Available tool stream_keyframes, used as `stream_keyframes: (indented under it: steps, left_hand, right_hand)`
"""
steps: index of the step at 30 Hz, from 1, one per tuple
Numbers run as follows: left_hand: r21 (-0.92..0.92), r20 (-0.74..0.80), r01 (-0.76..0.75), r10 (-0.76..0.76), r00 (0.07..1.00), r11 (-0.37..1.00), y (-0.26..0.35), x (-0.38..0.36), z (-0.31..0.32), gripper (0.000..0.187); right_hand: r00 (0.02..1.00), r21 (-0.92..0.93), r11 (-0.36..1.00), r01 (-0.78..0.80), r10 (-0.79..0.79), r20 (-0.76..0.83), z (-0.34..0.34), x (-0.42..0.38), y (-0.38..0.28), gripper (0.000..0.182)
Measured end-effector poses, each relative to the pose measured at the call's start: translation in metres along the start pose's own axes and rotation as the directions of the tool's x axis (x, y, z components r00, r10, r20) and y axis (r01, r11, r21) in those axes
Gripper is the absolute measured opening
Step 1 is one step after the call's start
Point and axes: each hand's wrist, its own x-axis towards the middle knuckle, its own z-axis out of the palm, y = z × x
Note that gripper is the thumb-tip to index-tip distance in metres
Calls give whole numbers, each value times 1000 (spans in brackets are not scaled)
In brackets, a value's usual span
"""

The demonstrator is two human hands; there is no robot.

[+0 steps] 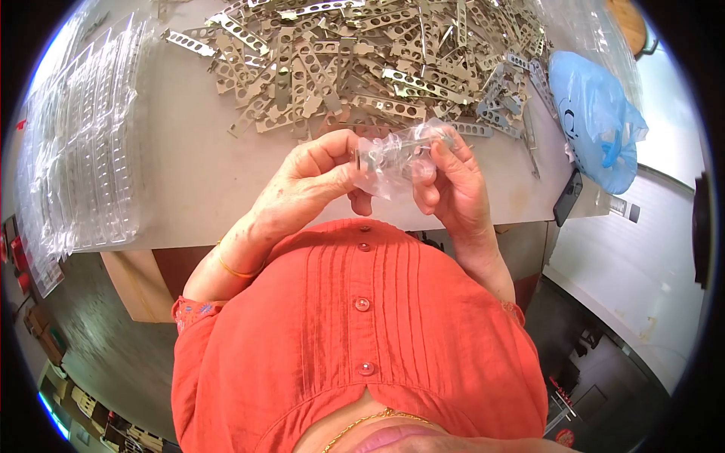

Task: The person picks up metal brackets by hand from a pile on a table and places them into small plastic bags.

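Between my two hands, above the table's near edge, is a small clear plastic bag point(389, 162), crumpled. A thin metal piece seems to show through its upper part; its exact shape is hard to make out. My left hand point(321, 170) pinches the bag's left end between thumb and fingers. My right hand point(457, 177) grips the other end, its thumb on top and the fingers curled under. Just beyond the hands lies a big heap of perforated metal brackets point(362, 64), long strips with rows of round holes.
Stacked clear plastic trays point(98, 143) in film stand on the table's left side. At the right lie a tied blue plastic bag point(596, 113) and a dark phone point(568, 198) by the edge. More clear plastic sheeting point(596, 30) lies at the back right of the table point(189, 166).
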Motion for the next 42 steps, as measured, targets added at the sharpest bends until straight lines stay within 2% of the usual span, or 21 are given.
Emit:
stream_keyframes:
  steps: [7, 9, 10, 12, 19, 21, 22, 24, 28, 30, 33, 37, 39, 42]
  left_hand:
    - [-39, -48, -53, 51, 998, 998, 4, -3, -3, 22]
    - [12, -89, -198, 199, 976, 980, 5, -4, -4, 31]
    - [11, -88, -196, 196, 977, 980, 6, -4, -3, 31]
    - [155, -108, -242, 260, 960, 958, 8, -4, -2, 34]
    - [225, -110, -169, 197, 974, 960, 11, -5, -6, 39]
    - [255, -76, -195, 220, 972, 947, 11, -5, -7, 27]
    - [255, -76, -193, 219, 973, 947, 11, -4, -7, 27]
    - [298, -134, -175, 222, 966, 939, 13, -3, -5, 16]
    - [280, -176, -165, 220, 960, 946, 15, -3, -10, 12]
    - [351, -205, -205, 289, 935, 914, 11, -2, -12, 11]
    - [394, -224, -204, 309, 925, 896, 6, -2, -12, 12]
    - [349, -204, -155, 236, 950, 924, 8, -2, -9, 15]
    - [168, -207, -61, 96, 974, 984, 8, -1, -8, 16]
    - [107, -171, -2, 21, 985, 994, 10, -1, -8, 15]
  right_hand:
    - [1000, 14, 1000, -1, 1, 25, -4, 2, 1, 14]
    - [1000, -15, 1000, 25, -25, -19, -3, 1, 0, 13]
    - [999, -14, 1000, 25, -25, -21, -4, 1, 1, 13]
    - [997, -114, 992, 59, -64, -39, -5, 2, 1, 13]
    - [997, -213, 974, 74, -76, 1, -2, 2, -1, 12]
    - [998, -278, 959, 61, -50, 47, -2, 2, 0, 13]
    - [998, -276, 959, 60, -49, 47, -2, 1, 1, 13]
    - [998, -273, 962, 25, -8, 63, -3, -1, 2, 14]
    - [995, -212, 976, 40, -20, 97, -4, -3, 1, 15]
    - [993, -180, 983, 47, -27, 111, -5, -3, 0, 15]
    - [991, -156, 986, 54, -33, 133, -6, -2, 1, 14]
    - [992, -114, 992, 52, -38, 118, -5, -2, 3, 14]
    - [992, -103, 992, 69, -58, 110, -3, -1, 5, 14]
    - [993, -90, 993, 80, -72, 91, 0, -2, 5, 14]
